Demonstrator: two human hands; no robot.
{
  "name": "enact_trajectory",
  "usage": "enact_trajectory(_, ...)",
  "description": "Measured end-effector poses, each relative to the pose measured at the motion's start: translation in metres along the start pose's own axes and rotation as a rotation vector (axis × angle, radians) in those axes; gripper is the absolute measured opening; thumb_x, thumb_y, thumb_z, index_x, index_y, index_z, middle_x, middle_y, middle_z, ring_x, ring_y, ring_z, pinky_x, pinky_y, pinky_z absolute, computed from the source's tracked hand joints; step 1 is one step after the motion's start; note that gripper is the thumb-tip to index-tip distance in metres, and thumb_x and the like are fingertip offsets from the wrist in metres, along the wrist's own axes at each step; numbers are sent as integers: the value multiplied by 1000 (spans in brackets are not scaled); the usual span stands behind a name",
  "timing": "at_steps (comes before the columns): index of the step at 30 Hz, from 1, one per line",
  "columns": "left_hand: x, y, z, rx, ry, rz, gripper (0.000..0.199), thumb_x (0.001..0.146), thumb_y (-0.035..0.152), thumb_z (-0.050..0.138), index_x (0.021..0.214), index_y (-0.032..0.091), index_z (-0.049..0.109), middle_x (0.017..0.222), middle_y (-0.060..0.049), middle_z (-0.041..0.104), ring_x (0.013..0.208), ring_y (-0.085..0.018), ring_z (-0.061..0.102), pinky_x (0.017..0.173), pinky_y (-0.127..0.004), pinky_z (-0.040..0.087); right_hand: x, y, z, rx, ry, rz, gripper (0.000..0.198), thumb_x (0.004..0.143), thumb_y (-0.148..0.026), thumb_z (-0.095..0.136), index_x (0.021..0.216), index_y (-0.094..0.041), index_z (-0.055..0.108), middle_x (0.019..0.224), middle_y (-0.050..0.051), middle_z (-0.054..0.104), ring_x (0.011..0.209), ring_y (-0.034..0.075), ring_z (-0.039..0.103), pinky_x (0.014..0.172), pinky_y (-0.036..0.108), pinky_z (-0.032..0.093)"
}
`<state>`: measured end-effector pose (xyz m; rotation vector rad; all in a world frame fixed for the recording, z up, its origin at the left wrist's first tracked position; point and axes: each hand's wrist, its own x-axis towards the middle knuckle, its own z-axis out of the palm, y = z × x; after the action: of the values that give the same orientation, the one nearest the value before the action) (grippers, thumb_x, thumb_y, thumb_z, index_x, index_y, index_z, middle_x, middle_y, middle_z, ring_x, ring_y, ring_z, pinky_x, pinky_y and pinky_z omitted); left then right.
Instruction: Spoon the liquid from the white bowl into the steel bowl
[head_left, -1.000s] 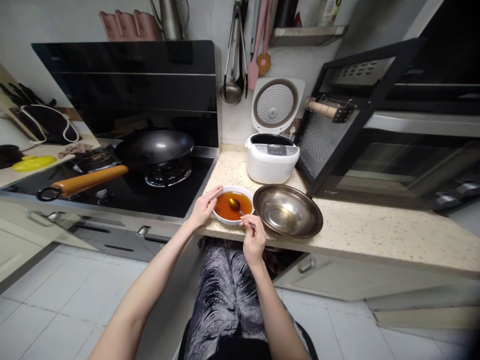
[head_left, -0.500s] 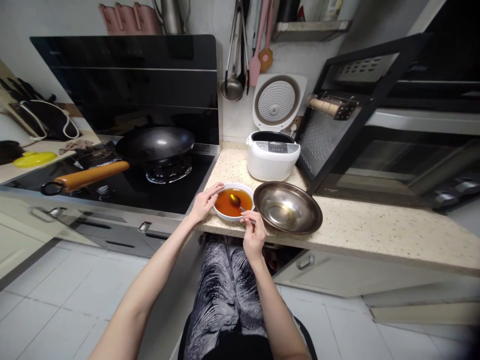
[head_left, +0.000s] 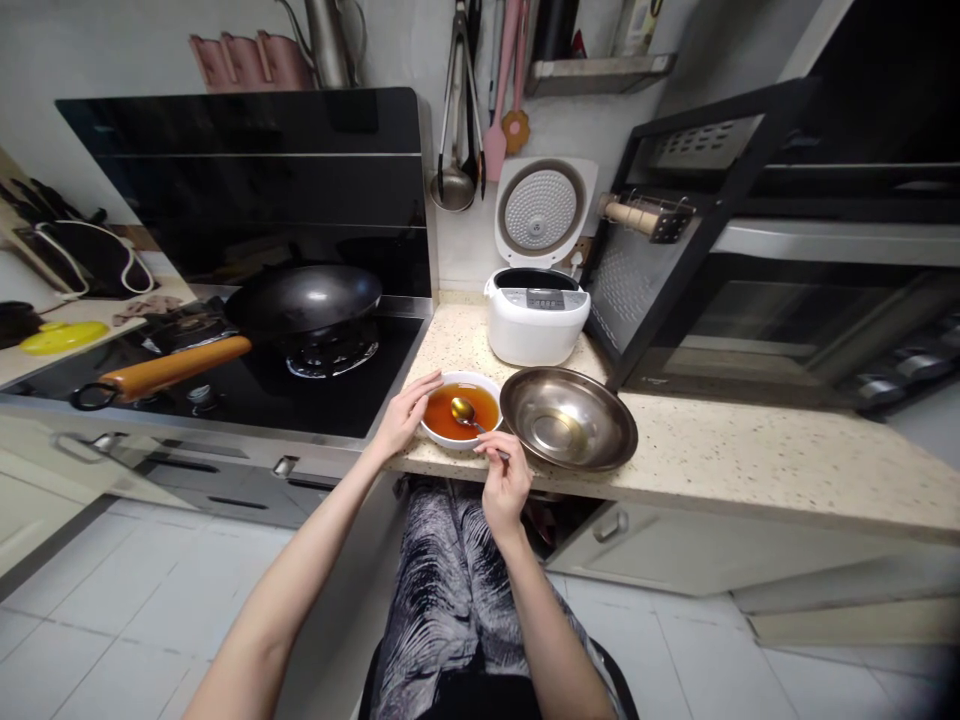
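A white bowl [head_left: 444,440] of clear amber-brown liquid [head_left: 442,408] sits near the counter's front edge. My left hand [head_left: 403,412] steadies it, fingers along the left rim and closed lightly on it. In my right hand [head_left: 504,478], thumb and fingers pinch the handle of a metal spoon [head_left: 463,409]. The spoon's shiny bowl is over or at the surface of the liquid; whether it is partly under cannot be made out. Close to my right hand stands a wide steel basin [head_left: 600,420], its inside showing bare metal.
Behind the bowl stands a white rice cooker [head_left: 536,325], lid raised. On the left, a black wok [head_left: 304,300] with an orange-brown handle [head_left: 176,366] rests on the gas stove [head_left: 360,400]. A dark rack [head_left: 652,280] and an oven [head_left: 810,330] stand right.
The spoon has shifted slightly, its bowl now more level and more of it showing. My left hand stays at the rim. The whole view has moved a little.
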<state>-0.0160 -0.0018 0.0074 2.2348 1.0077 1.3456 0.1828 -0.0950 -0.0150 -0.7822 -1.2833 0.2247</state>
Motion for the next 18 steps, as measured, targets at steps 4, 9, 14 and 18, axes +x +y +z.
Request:
enact_trajectory(4, 1, -1, 0, -22, -18, -8, 47, 107, 43, 39, 135, 20, 68, 153, -12, 57, 143, -28, 54, 124, -52, 37, 1, -5, -3, 19, 33, 25, 19, 102, -19, 50, 90, -22, 64, 89, 2, 71, 88, 17, 70, 83, 33, 55)
enact_trajectory(9, 2, -2, 0, -29, -52, -24, 48, 107, 45, 37, 138, 21, 65, 158, -12, 52, 148, -28, 47, 127, -53, 30, 6, -12, -7, 39, 58, 47, 19, 103, -20, 51, 89, -22, 63, 87, 2, 71, 85, 16, 69, 81, 32, 55)
enact_trajectory(14, 2, -3, 1, -30, -68, -43, 50, 107, 47, 35, 138, 21, 64, 159, -12, 50, 149, -27, 45, 128, -53, 28, 13, -20, -10, 27, 75, 41, 19, 102, -20, 52, 88, -21, 63, 86, 3, 71, 84, 16, 70, 79, 32, 56)
enact_trajectory(18, 2, -3, 1, -32, -64, -46, 51, 107, 48, 35, 138, 22, 65, 159, -12, 50, 149, -28, 45, 128, -54, 28, 19, -24, -10, 56, 87, 36, 18, 102, -19, 52, 88, -21, 63, 86, 2, 70, 83, 15, 69, 79, 31, 56)
